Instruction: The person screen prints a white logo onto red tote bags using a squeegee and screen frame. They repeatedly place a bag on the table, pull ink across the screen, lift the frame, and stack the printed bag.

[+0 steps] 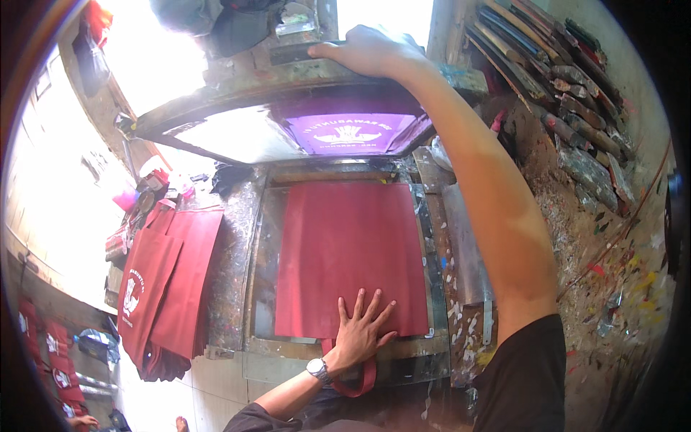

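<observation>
A dark red fabric bag lies flat on the printing board, its handle loop hanging over the near edge. My left hand, with a watch at the wrist, rests on the bag's lower part, fingers spread. Beyond the bag, a screen printing frame is tilted up, its mesh showing a purple area with a pale emblem. My right hand reaches far forward and grips the frame's upper edge; its fingertips are partly hidden. A dark bar lies by the thumb.
Several printed red bags are piled on the table to the left. Behind them stand small tubs. Many squeegee-like wooden strips are stacked at the far right. Another person's hand shows at the lower left near more red bags.
</observation>
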A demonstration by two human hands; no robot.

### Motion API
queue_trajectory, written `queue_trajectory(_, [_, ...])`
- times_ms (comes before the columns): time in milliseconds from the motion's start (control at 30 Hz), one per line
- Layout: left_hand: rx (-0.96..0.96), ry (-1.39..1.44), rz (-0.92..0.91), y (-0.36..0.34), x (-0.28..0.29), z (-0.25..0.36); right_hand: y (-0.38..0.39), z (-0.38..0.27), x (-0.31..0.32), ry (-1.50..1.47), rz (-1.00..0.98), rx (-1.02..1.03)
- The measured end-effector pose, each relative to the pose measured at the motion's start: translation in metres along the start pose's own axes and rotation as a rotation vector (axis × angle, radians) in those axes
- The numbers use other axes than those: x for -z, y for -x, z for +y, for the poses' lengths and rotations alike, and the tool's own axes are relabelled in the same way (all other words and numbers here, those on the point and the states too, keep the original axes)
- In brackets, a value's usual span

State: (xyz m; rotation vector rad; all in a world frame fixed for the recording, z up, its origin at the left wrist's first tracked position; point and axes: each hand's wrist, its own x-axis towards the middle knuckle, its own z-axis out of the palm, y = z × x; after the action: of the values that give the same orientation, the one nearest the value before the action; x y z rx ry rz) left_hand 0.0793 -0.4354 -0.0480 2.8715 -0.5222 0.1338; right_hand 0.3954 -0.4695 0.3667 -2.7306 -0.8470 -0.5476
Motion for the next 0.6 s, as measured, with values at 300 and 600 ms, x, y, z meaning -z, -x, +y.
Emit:
queue_trajectory(300, [0.004,0.036,0.053,0.006,-0.006,-0.001,0.062,-0.03,0.009,0.002,-0.013,-0.04])
queue_trajectory(600, [0.474,1.528,1.032,0.045,0.175,-0.116,0.218,-0.057,-0.08,0.098,0.214,0.172])
